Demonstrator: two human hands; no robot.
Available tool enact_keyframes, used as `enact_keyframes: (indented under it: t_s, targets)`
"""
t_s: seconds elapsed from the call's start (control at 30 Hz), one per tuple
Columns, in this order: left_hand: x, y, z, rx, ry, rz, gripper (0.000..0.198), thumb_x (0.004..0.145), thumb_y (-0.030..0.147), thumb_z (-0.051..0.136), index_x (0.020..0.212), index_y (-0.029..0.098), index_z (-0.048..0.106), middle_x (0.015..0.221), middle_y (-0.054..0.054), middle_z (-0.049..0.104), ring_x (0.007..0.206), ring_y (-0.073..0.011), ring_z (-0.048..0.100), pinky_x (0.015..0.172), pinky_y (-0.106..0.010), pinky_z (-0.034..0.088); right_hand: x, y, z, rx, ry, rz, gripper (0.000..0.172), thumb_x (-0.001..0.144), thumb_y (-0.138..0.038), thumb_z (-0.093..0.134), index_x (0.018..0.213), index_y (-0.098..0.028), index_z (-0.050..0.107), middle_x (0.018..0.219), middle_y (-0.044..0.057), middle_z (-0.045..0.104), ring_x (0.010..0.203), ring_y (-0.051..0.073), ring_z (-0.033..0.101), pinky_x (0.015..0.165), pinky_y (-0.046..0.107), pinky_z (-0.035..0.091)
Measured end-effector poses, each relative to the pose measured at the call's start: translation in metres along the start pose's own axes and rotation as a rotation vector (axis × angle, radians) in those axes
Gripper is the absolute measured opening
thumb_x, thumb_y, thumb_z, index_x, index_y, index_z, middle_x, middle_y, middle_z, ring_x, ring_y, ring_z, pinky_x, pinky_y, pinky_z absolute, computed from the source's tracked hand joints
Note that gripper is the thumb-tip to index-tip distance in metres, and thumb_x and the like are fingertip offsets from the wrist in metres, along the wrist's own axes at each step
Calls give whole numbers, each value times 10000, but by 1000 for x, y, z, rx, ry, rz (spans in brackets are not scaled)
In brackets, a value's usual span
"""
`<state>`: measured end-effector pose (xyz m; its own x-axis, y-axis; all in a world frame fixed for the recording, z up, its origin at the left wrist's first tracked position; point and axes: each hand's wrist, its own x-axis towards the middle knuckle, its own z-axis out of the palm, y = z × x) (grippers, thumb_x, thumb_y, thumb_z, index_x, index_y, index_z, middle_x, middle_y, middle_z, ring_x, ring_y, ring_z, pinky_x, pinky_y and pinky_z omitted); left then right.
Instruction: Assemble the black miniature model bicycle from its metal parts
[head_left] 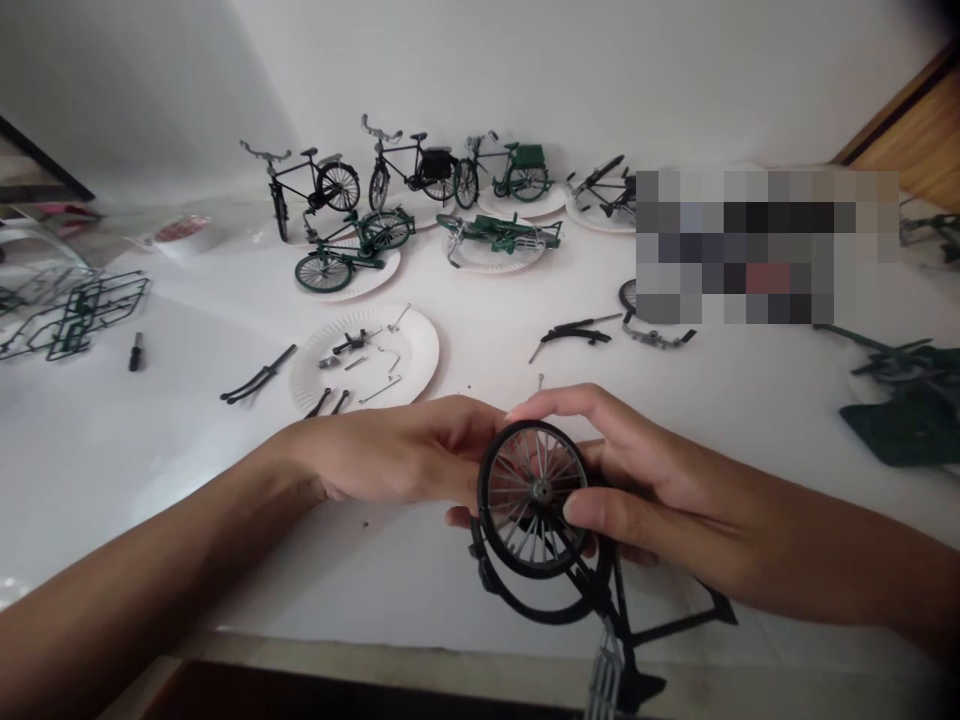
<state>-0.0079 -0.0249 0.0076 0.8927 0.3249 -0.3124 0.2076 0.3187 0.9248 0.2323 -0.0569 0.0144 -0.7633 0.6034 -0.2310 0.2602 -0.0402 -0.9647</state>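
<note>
Near the table's front edge I hold a black model bicycle frame point(645, 632) together with a small spoked wheel point(534, 545). The wheel overlaps a curved black mudguard point(517, 605) on the frame. My right hand point(637, 500) grips from the right, its thumb resting by the wheel's hub and its index finger over the top of the rim. From the left, my left hand point(409, 455) reaches behind the wheel; most of its fingers are hidden there. A grey rack point(604, 675) hangs at the lower end of the frame.
A paper plate point(300, 365) carries small metal and black parts. Several finished model bicycles point(311, 190) stand or lie along the wall. Green part frames point(82, 310) and a screwdriver point(136, 352) lie left; black parts point(577, 332) and a green model point(900, 400) lie right.
</note>
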Motion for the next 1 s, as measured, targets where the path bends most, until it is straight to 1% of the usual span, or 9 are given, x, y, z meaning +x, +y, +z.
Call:
enact_keyframes:
  t_s: [0.13, 0.3, 0.4, 0.5, 0.6, 0.67, 0.73, 0.8, 1.0]
  targets:
    - [0, -3, 1, -31, 14, 24, 166, 929, 242, 629, 800, 155, 572, 729, 19, 487, 654, -100, 426, 632, -222, 421, 0, 1, 2, 13, 3, 2, 476, 1025, -369, 510, 1469, -362, 337, 1014, -25, 734, 687, 102, 678, 556, 196, 501]
    - [0, -3, 3, -40, 32, 30, 211, 949, 236, 591, 759, 156, 549, 703, 19, 472, 649, -109, 422, 632, -245, 412, 0, 0, 1, 4, 7, 11, 479, 1025, -358, 517, 1468, -339, 334, 1007, -20, 722, 643, 83, 652, 578, 200, 507]
    - [1, -3, 3, -56, 50, 22, 196, 912, 169, 618, 729, 155, 548, 686, 23, 477, 635, -106, 421, 636, -249, 410, 1, -1, 0, -18, 16, 1, 422, 1026, -348, 518, 1424, -335, 376, 1031, -22, 727, 737, 101, 691, 693, 226, 541]
    - [1, -4, 4, -162, 98, 7, 156, 922, 179, 586, 771, 144, 594, 721, 3, 522, 650, -107, 462, 630, -234, 425, 1, 1, -1, -39, 13, -13, 446, 1021, -340, 529, 1438, -320, 370, 1094, 0, 729, 982, 159, 707, 881, 287, 549]
    - [-3, -3, 2, -314, 98, 41, 255, 973, 340, 535, 876, 134, 651, 825, -48, 606, 721, -136, 548, 653, -245, 483, 0, 6, 0, -49, 42, -40, 499, 1009, -321, 553, 1467, -321, 357, 1233, 29, 686, 1141, 196, 657, 954, 319, 532]
    - [-6, -1, 1, -300, 102, 63, 371, 992, 456, 503, 933, 134, 676, 905, -81, 650, 795, -168, 596, 716, -278, 525, -1, 7, 0, -68, 89, -62, 484, 999, -309, 568, 1449, -320, 389, 1289, 36, 655, 1162, 207, 640, 960, 321, 525]
    - [-7, 2, 0, -209, 170, 67, 363, 991, 462, 529, 945, 139, 689, 933, -85, 670, 856, -182, 623, 783, -294, 538, -1, 5, -1, -96, 120, -52, 419, 991, -305, 578, 1390, -306, 451, 1260, 34, 663, 1130, 210, 644, 941, 314, 525]
    - [-8, 5, 1, -100, 272, 75, 270, 981, 387, 586, 940, 145, 697, 912, -64, 671, 857, -165, 632, 799, -276, 535, -1, 2, -1, -123, 149, -22, 379, 984, -315, 582, 1350, -294, 482, 1178, 35, 690, 1045, 210, 664, 876, 304, 539]
    - [-7, 7, 8, 116, 527, 109, 188, 964, 350, 636, 934, 171, 685, 811, -3, 647, 723, -99, 592, 685, -213, 491, 1, 5, 2, -276, 330, 9, 462, 993, -417, 539, 1430, -333, 417, 1013, 36, 696, 775, 194, 670, 666, 309, 543]
